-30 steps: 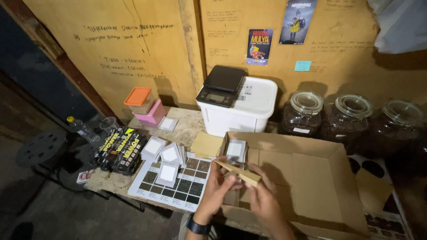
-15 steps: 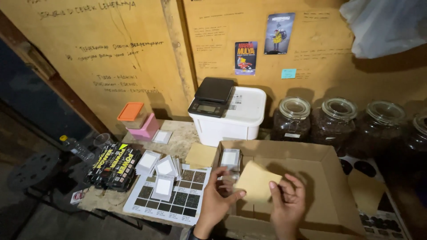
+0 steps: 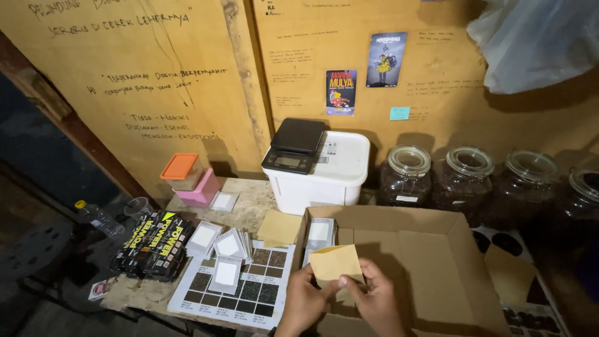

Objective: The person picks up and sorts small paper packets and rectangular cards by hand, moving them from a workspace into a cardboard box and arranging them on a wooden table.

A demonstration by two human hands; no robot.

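1. At the far left of the bench [image 3: 246,203], a stack of black-and-yellow packets [image 3: 151,243] is lying flat near the edge, with an orange-lidded tub [image 3: 180,171] sitting on a pink box [image 3: 201,188] against the wall behind it, apparently parked out of the working area.

2. Small white sachets [image 3: 219,244] are fanning across a printed sample chart [image 3: 240,284] of dark squares, seemingly laid out within easy reach of the person.

3. A black digital scale [image 3: 294,145] is resting on top of a white lidded bin [image 3: 324,171], raised above the clutter; loose tan envelopes [image 3: 279,227] are lying just in front of it.

4. The left hand [image 3: 304,301] and the right hand [image 3: 374,302] are both pinching a tan paper envelope [image 3: 335,264] by its lower edge, fingers closed on it, holding it upright between them over the open cardboard box [image 3: 437,249]; the envelope is standing directly above both hands, likely held so for a look at its face.

5. More white sachets [image 3: 319,232] are standing on edge in the box's left corner, just beyond the envelope.

6. At right, four glass jars [image 3: 465,184] of dark contents are lining the wall.
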